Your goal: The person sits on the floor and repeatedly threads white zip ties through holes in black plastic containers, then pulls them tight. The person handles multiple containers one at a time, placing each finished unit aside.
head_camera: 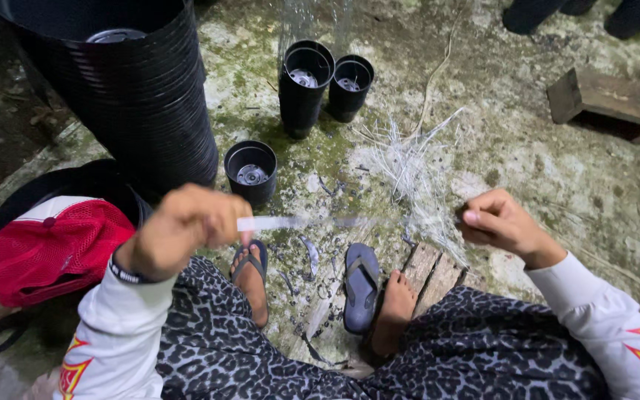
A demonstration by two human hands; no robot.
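The left hand (187, 226) pinches one end of a pale strip (312, 221) and the right hand (501, 222) closes on the other, so the strip is stretched taut above the sandals (362, 285); keeping that tension even looks wise. Beyond the strip lie pale shavings (409, 163), then black pots (305, 81)

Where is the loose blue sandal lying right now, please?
In the head view, the blue sandal lies low and centre on the ground, between the person's feet, just left of the wooden slats.
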